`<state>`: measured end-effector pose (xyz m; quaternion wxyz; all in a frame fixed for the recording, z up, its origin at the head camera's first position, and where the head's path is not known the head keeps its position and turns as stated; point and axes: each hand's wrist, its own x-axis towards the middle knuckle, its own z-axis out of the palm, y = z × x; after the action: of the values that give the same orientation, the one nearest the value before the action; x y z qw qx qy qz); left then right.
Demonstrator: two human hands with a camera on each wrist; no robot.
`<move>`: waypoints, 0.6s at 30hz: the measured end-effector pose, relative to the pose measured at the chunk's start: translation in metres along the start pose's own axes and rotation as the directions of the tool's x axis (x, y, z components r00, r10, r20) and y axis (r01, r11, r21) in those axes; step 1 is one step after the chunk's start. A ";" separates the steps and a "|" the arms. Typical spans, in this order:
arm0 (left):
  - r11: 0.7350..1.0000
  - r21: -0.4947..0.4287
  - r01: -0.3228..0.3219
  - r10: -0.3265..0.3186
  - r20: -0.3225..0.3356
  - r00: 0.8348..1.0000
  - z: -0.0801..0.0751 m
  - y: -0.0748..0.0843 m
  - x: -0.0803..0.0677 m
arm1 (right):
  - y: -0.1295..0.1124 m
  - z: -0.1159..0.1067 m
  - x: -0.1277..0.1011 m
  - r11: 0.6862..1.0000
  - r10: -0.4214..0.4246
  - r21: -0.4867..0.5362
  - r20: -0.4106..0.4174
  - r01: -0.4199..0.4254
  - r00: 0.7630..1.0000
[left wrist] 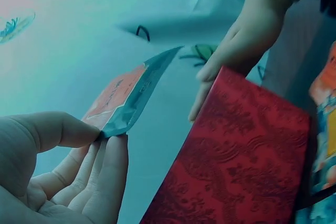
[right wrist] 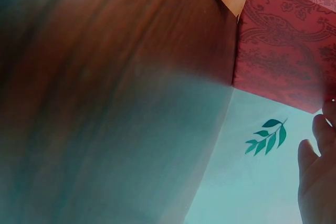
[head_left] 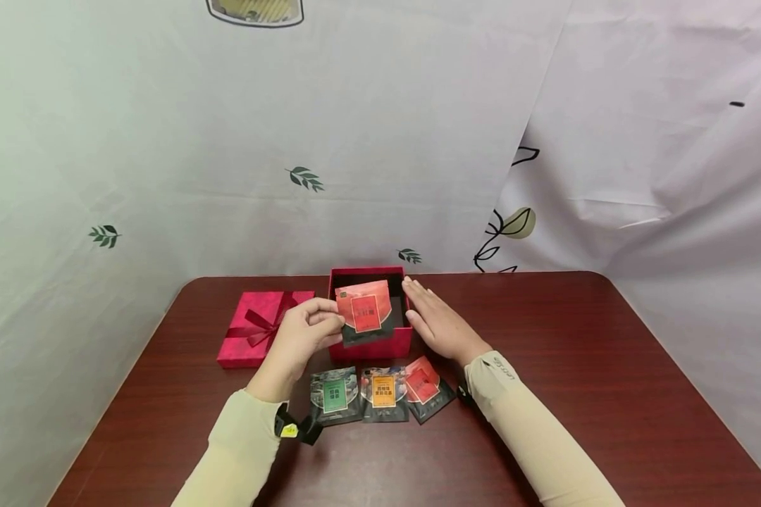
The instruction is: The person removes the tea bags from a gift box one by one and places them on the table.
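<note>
My left hand [head_left: 304, 334] pinches the left edge of a red and black sachet [head_left: 366, 313] between thumb and fingers. The sachet is held up in front of the opening of a red box [head_left: 377, 348] and covers part of it. In the left wrist view the thumb presses on one face of the sachet [left wrist: 126, 100], the fingertips behind it. With its fingers straight, my right hand [head_left: 440, 324] rests along the right side of the box. The right wrist view shows its fingers [right wrist: 323, 129] at the patterned box wall [right wrist: 286, 51].
A red lid [head_left: 234, 352] with a dark red ribbon bow [head_left: 260, 327] lies left of the box. In front lie a green-labelled sachet [head_left: 335, 396], an orange-labelled sachet [head_left: 384, 391] and a red-labelled sachet [head_left: 423, 384] on the brown table [head_left: 577, 394]. A white curtain [head_left: 380, 141] hangs behind.
</note>
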<state>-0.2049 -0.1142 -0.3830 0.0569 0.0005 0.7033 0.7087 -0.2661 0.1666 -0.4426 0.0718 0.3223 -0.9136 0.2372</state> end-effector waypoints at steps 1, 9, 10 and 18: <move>1.000 -0.003 0.005 -0.005 0.011 1.000 0.000 -0.001 -0.003 | 0.000 0.000 0.000 1.000 0.002 0.000 0.001 -0.002 1.000; 0.999 0.031 0.032 -0.034 0.069 0.997 -0.003 -0.013 -0.021 | 0.000 0.000 0.000 1.000 0.009 -0.006 0.000 -0.009 1.000; 0.999 0.035 0.034 -0.037 0.074 0.997 -0.004 -0.014 -0.023 | 0.000 0.000 0.000 1.000 0.009 -0.005 0.000 -0.009 1.000; 0.996 0.066 0.062 -0.068 0.088 0.994 -0.024 -0.028 -0.034 | 0.000 0.000 0.000 1.000 0.017 -0.006 0.008 -0.017 1.000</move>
<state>-0.1709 -0.1411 -0.4087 0.1116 0.0113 0.7217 0.6831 -0.2661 0.1670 -0.4424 0.0671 0.3154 -0.9173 0.2337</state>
